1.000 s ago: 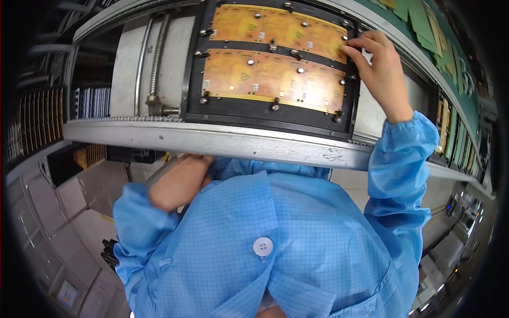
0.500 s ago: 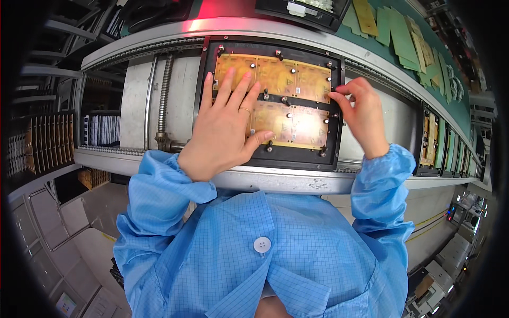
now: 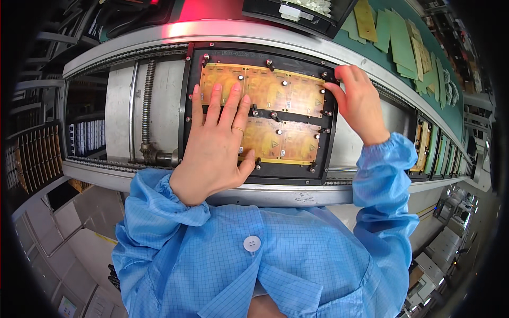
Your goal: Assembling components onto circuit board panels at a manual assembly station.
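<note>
A black frame (image 3: 313, 174) holds two rows of yellow-orange circuit board panels, the upper row (image 3: 265, 95) and the lower row (image 3: 265, 142). Small black posts with metal tops, such as the turn clip (image 3: 270, 64), stand along the panels' edges. My left hand (image 3: 214, 135) lies flat over the left part of both rows, fingers spread, holding nothing. At the frame's upper right corner is my right hand (image 3: 358, 100), its thumb and curled fingers drawn together beside the panel's corner. Whatever sits between those fingertips is hidden.
The frame rests on a metal rail conveyor (image 3: 302, 197) with a threaded rod (image 3: 147, 100) at its left. Beyond lie a black bin (image 3: 302, 16) and green and tan board pieces (image 3: 392, 42). Slotted racks of boards (image 3: 40, 159) stand at the far left.
My right hand has moved up from the frame's right edge to its upper right corner. My left hand stays flat on the panels. The whole view has shifted slightly.
</note>
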Demonstrator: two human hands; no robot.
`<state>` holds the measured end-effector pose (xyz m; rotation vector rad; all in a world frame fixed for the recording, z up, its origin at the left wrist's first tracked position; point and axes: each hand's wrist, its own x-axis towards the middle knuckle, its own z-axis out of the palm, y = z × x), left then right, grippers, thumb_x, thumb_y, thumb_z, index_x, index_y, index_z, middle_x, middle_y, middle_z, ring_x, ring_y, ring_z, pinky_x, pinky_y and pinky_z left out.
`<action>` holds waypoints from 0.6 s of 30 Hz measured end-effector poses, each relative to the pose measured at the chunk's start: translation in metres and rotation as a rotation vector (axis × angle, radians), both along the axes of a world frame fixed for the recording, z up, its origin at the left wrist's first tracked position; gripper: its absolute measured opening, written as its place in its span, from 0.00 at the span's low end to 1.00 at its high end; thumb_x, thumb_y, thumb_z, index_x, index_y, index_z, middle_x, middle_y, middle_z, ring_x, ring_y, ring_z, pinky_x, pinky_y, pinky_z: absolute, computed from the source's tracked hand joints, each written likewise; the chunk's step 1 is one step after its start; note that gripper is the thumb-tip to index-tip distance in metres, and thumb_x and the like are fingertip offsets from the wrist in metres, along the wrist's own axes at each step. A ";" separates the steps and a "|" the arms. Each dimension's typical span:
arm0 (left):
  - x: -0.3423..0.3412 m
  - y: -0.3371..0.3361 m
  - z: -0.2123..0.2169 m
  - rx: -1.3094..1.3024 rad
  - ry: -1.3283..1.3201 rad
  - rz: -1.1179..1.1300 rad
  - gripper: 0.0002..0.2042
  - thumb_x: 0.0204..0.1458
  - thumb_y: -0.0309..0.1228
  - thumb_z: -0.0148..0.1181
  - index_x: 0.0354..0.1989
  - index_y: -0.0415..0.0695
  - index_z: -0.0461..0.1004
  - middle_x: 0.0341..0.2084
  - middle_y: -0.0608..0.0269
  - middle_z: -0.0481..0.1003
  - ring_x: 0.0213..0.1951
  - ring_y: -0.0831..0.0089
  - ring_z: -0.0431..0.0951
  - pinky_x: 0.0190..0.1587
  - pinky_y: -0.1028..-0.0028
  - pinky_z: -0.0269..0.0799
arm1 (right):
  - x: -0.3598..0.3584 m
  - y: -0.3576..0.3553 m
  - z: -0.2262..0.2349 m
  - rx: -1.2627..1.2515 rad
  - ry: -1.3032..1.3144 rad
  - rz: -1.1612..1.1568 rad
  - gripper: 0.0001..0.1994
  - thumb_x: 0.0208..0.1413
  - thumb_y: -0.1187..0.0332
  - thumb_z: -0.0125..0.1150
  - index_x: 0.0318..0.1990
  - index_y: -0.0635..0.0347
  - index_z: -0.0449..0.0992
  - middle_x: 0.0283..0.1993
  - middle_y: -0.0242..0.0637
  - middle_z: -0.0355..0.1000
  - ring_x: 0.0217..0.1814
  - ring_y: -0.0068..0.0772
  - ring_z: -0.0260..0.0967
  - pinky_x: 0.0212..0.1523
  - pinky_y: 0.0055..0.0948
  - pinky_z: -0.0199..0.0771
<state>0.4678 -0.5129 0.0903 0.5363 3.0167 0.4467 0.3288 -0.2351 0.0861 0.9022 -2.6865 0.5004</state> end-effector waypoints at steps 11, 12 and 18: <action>-0.002 0.001 0.003 0.011 -0.045 0.010 0.45 0.41 0.40 0.63 0.70 0.32 0.57 0.71 0.39 0.53 0.73 0.38 0.48 0.73 0.37 0.32 | -0.007 -0.027 0.015 0.184 -0.188 -0.111 0.15 0.63 0.62 0.61 0.29 0.63 0.71 0.22 0.50 0.69 0.27 0.56 0.69 0.30 0.47 0.67; -0.001 0.001 0.003 0.001 -0.038 0.014 0.44 0.41 0.40 0.62 0.70 0.32 0.57 0.71 0.38 0.54 0.72 0.37 0.49 0.74 0.38 0.32 | -0.009 -0.034 0.029 0.232 -0.194 -0.152 0.15 0.62 0.61 0.61 0.29 0.63 0.72 0.22 0.49 0.69 0.26 0.55 0.69 0.30 0.47 0.67; -0.002 -0.020 0.013 0.242 -0.066 -0.023 0.36 0.48 0.36 0.61 0.68 0.35 0.62 0.68 0.43 0.62 0.73 0.44 0.53 0.75 0.45 0.31 | -0.099 -0.099 0.046 -0.027 0.579 0.327 0.09 0.63 0.66 0.61 0.38 0.64 0.79 0.30 0.40 0.76 0.29 0.38 0.71 0.34 0.30 0.70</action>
